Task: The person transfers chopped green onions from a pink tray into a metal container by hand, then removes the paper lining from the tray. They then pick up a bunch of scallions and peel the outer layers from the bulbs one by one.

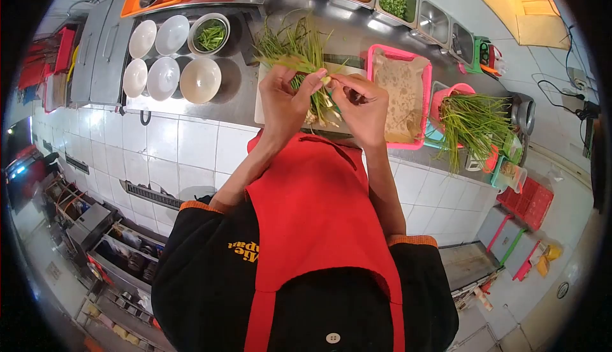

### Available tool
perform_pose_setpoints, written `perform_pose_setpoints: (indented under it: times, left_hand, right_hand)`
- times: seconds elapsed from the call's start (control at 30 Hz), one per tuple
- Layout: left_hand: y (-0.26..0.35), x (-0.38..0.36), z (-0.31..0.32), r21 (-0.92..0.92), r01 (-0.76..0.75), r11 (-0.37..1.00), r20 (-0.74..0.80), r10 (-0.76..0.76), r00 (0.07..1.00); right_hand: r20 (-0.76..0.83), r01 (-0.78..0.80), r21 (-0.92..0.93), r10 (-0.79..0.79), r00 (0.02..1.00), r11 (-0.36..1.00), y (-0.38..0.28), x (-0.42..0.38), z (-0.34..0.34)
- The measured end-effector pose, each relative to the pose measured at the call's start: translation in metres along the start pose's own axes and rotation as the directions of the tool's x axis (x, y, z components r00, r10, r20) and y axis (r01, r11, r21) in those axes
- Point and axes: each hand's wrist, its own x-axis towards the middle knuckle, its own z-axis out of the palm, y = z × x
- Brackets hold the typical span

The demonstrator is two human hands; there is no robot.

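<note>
Near the middle of the counter, my left hand [287,100] is closed on a green onion [290,64], whose leaves stretch out to the left. My right hand [362,106] pinches the pale root end of the same stalk, close to my left fingertips. Behind and beneath both hands, a loose pile of green onions [306,39] lies on a white cutting board [259,106], with the white bulbs toward me.
A pink tray [425,97] lined with brown paper stands right of the board. Further right, more green onions [475,119] fill a pink basket [460,88]. White bowls [201,80] stand at left. Metal food containers [435,23] line the back.
</note>
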Motion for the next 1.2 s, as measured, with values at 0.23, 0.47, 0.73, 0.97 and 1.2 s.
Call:
perform_pose_setpoints:
  times: [0.23,0.47,0.73,0.97,1.2]
  left_hand:
    - [0.005,-0.001,0.008,-0.130,0.017,0.991,-0.071,-0.027,0.997]
    - [-0.002,0.003,-0.003,-0.144,0.050,0.988,-0.064,-0.059,0.996]
    - [0.007,0.007,-0.003,-0.159,0.062,0.985,-0.051,-0.071,0.996]
    - [0.010,0.005,-0.003,-0.084,0.070,0.994,-0.007,-0.071,0.997]
    - [0.005,0.004,-0.006,-0.121,0.125,0.985,0.026,-0.123,0.992]
  right_hand:
    - [-0.039,0.087,-0.139,-0.093,0.995,0.987,-0.008,0.001,0.007]
    - [-0.043,0.022,-0.009,-0.022,0.999,1.000,0.000,0.001,0.007]
    - [0.094,-0.110,0.271,0.087,0.992,0.956,-0.004,0.004,-0.003]
    - [0.094,0.039,-0.027,-0.036,0.995,0.999,-0.005,0.004,-0.006]
    - [0.101,0.026,-0.061,-0.020,0.995,0.998,0.004,0.003,-0.005]
